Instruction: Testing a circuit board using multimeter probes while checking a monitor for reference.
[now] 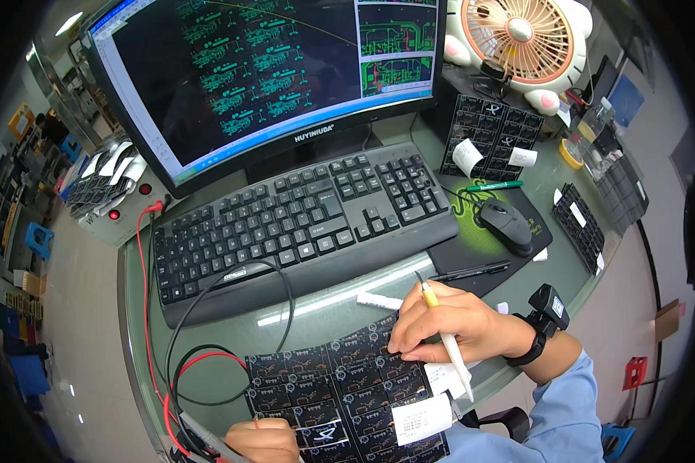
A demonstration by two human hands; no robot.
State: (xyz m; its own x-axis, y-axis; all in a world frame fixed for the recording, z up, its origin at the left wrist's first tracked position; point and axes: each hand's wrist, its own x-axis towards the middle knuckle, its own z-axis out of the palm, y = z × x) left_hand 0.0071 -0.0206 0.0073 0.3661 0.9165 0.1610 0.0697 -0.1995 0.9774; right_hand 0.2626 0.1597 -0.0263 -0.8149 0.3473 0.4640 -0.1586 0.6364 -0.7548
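A black circuit board panel (pixel 347 386), printed with rows of repeated small boards, lies before me at the front of the desk. My left hand (pixel 262 441) is closed at its lower left edge, fingers curled; the thumb side is hidden. A thin red tip shows above those fingers. Between the fingers of my right hand (pixel 455 324) sits a white pen-like tool (pixel 449 347) with a yellow collar, its dark tip pointing up and away. The right fingertips touch the panel's upper right part. White paper labels (pixel 422 419) hang at the panel's right side.
A black keyboard (pixel 301 224) stands beneath a monitor (pixel 262 77). To its right are a mouse (pixel 506 226), a green pen (pixel 494 186) and a black pen (pixel 471 271). More panels (pixel 490 135) lean behind. Red and black leads (pixel 166 386) loop at left. A fan (pixel 517 35) stands back right.
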